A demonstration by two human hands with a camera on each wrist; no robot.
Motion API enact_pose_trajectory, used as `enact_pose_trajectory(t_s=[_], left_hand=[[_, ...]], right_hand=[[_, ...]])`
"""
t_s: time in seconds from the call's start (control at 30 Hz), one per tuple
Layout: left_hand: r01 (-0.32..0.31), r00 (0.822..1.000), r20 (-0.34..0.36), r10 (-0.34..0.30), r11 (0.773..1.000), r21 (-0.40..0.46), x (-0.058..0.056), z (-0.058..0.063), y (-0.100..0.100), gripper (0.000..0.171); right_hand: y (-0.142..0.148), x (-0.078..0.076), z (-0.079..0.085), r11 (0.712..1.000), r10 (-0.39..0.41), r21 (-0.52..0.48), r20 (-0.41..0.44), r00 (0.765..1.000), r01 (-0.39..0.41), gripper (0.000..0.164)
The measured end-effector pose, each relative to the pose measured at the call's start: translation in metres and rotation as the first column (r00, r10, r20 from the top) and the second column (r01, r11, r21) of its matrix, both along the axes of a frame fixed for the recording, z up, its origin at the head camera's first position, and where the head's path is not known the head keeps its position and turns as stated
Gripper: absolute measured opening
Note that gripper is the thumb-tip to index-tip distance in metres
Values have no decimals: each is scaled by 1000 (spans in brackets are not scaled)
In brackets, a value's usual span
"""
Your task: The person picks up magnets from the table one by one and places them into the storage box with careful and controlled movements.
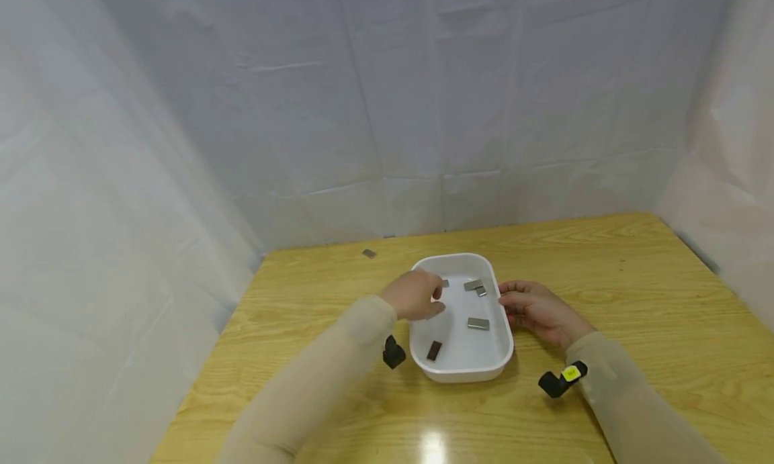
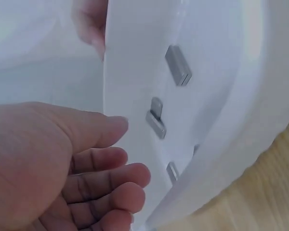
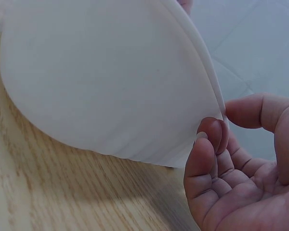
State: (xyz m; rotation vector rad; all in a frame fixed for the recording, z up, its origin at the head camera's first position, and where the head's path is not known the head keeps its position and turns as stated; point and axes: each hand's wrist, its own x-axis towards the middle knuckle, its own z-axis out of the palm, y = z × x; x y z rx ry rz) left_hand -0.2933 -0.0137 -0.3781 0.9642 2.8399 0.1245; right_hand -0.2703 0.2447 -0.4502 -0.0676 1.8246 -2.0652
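A white rounded plastic tray point(image 1: 464, 377) stands on the table, with several small flat silver-grey metal blocks point(image 1: 478, 323) in it. One dark reddish-brown block point(image 1: 434, 350) lies at its near left. My left hand point(image 1: 414, 295) hovers over the tray's left side. In the left wrist view its thumb and loosely bent fingers stand apart, nothing between them, and two blocks point(image 2: 157, 124) touch each other on the tray floor. My right hand point(image 1: 537, 312) pinches the tray's right rim between thumb and fingers, as the right wrist view shows at the rim point(image 3: 216, 91).
A small flat grey piece point(image 1: 369, 254) lies on the wooden table point(image 1: 605, 283) behind and left of the tray. White sheeting point(image 1: 363, 115) hangs along the back and both sides. Black wrist cameras point(image 1: 394, 352) sit on both sleeves.
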Motion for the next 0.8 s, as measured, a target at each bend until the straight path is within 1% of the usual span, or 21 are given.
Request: enact_pose_trajectory(t_s=[0.1, 0.2, 0.3, 0.4, 0.5, 0.57, 0.63, 0.73, 0.8], left_hand=[[-38, 999, -12, 38, 999, 33, -5, 7, -9, 18], [-66, 996, -48, 69, 996, 66, -14, 10, -21, 19], [-112, 989, -84, 122, 988, 110, -26, 9, -35, 21], [-181, 974, -108, 198, 972, 150, -36, 7, -49, 25], [-254, 955, -114, 273, 954, 161, -46, 3, -63, 33], [-297, 943, -115, 313, 944, 142, -54, -2, -72, 39], [-332, 931, -116, 345, 936, 118, -61, -8, -80, 47], [-372, 920, -97, 381, 923, 99, -70, -15, -91, 59], [-392, 913, -73, 401, 913, 109, -76, -19, -96, 67]], right_hand=[[1, 0, -1, 1000, 1, 7, -4, 1000, -1, 43], [1, -1, -1, 1000, 1, 10, -4, 1000, -1, 44], [1, -1, 0, 1000, -3, 10, -3, 1000, 3, 43], [1, -1, 0, 1000, -3, 14, -8, 1000, 3, 43], [0, -1, -1, 1000, -8, 15, -7, 1000, 8, 43], [0, -1, -1, 1000, -14, 16, -2, 1000, 14, 44], [0, -1, -1, 1000, -10, 19, 0, 1000, 10, 45], [0, -1, -2, 999, -12, 31, 1, 1000, 12, 46], [0, -1, -2, 999, -13, 38, -1, 1000, 13, 46]])
